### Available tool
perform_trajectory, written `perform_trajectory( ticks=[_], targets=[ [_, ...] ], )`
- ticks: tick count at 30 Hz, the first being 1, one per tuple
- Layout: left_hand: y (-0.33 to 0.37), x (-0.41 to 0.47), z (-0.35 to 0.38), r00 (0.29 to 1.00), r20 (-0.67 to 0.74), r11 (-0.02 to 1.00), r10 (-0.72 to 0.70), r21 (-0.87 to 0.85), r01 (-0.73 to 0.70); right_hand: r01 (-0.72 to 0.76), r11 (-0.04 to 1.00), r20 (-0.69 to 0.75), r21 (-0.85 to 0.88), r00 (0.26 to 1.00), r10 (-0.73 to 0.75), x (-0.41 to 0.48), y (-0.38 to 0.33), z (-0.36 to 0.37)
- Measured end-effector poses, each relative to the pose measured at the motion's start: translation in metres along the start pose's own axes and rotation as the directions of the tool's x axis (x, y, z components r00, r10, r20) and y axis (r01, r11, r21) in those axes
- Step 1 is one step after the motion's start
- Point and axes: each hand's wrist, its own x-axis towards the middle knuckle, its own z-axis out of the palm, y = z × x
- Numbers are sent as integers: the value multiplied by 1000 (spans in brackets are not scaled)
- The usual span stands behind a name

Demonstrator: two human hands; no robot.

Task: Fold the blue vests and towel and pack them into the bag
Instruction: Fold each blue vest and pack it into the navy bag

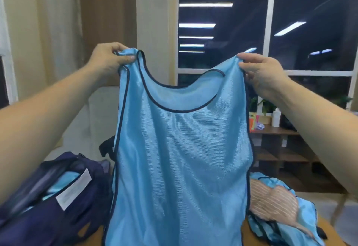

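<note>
Here, both hands hold a blue vest point(180, 148) up in front of the camera, spread flat by its shoulder straps. The left hand point(112, 57) is pinched shut on the left strap, the right hand point(259, 71) closed on the right strap. The hanging vest hides most of the desk point(329, 232) beneath it. At lower left sits the navy bag point(58, 193), open, with light blue cloth and a white label showing inside. At lower right lies a heap of more blue vests point(302, 220) with a striped towel point(271, 203) on top. Behind, a wooden shelf point(280, 148) carries a white bottle point(276, 117) and small plants point(265, 106) before dark windows point(310, 22).
</note>
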Motion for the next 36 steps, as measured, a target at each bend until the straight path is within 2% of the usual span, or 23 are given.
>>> perform_trajectory(
  ticks=[9,13,17,23,29,32,36],
  targets=[
    [-186,-36,69,950,143,960,-276,89,266,-258,946,43,-194,962,271,-5,187,13],
    [-253,-53,96,913,167,928,-371,112,357,-351,887,60,-299,921,384,-9,263,9],
    [-305,-71,127,870,183,886,-458,171,430,-382,793,79,-475,879,471,-22,322,11],
    [-379,-95,169,812,182,814,-554,321,484,-488,696,51,-527,799,599,-35,403,9],
    [-426,-107,203,853,123,745,-507,560,362,-644,626,-51,-441,714,698,-33,456,3],
    [-438,-108,218,855,93,676,-510,658,332,-684,622,-21,-381,679,734,-28,464,7],
    [-442,-113,240,909,148,562,-391,820,108,-687,633,18,-357,672,740,-17,477,8]
  ],
)
